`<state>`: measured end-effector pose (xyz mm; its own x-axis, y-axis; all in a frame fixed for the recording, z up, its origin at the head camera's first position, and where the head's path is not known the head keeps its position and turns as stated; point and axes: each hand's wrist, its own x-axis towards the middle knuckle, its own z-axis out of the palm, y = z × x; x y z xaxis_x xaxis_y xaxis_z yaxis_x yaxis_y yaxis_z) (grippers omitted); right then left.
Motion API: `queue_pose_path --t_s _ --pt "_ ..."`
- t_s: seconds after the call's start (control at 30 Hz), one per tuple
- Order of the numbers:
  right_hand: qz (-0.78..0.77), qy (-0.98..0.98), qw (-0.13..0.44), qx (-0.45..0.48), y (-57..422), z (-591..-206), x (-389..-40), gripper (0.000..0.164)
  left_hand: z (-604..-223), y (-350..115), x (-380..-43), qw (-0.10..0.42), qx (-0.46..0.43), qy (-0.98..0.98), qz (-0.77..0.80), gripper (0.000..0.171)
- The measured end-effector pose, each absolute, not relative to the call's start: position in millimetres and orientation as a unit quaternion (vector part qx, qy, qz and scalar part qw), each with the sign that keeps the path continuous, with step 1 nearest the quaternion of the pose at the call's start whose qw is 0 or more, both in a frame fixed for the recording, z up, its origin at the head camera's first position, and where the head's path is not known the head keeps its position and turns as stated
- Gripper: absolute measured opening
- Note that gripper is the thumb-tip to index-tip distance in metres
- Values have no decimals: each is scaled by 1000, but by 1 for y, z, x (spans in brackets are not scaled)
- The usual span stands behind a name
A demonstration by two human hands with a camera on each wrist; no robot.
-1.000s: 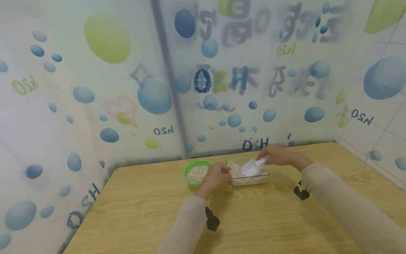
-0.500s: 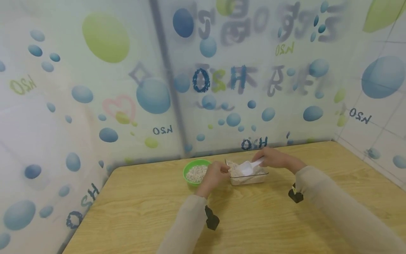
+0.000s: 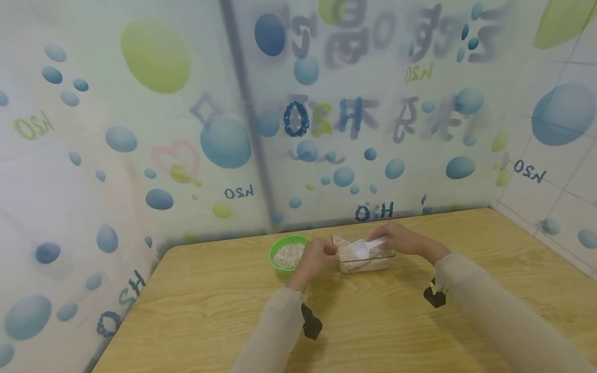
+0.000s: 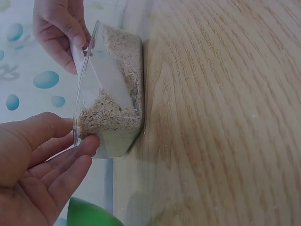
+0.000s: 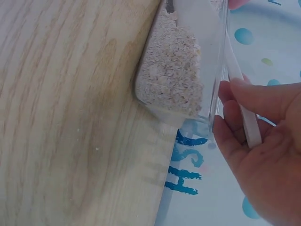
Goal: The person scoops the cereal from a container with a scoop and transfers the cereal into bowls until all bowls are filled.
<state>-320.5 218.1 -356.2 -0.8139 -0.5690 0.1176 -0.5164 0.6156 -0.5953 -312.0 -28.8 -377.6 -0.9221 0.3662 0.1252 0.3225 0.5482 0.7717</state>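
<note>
Scoop [image 3: 358, 250] had slid left inside the glass container [image 3: 366, 266] versus a second earlier, and the right hand [image 3: 404, 239] went with it; we saw the left hand [image 3: 318, 256] stay put.

Around the job: green bowl [image 3: 283, 271] sat just left of the container, pale flakes [image 3: 288, 255] in it. Left hand stood between bowl and container and hid the bowl's right side from our head view. Patterned curtain [image 3: 154, 114] hung behind the wooden table [image 3: 210, 300]; both vessels were toward its far edge.

Grips: right fingers and thumb wrapped the scoop handle; left thumb and fingers pinched the container's left end. Scoop's blade was down among the container's flakes [image 5: 171, 66], handle out over the right end.

Count: we had one scoop, one container, one bowl, two hands, two pale sleeves [image 3: 272, 331], two dark wrist devices [image 3: 311, 322]. Flakes were too small to count.
</note>
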Motion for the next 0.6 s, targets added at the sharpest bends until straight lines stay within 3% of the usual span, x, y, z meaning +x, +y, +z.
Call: queue_pose_path --t_s 0.6 --pt "-393 880 37 -265 241 -366 -314 28 -378 -30 -310 34 192 875 444 20"
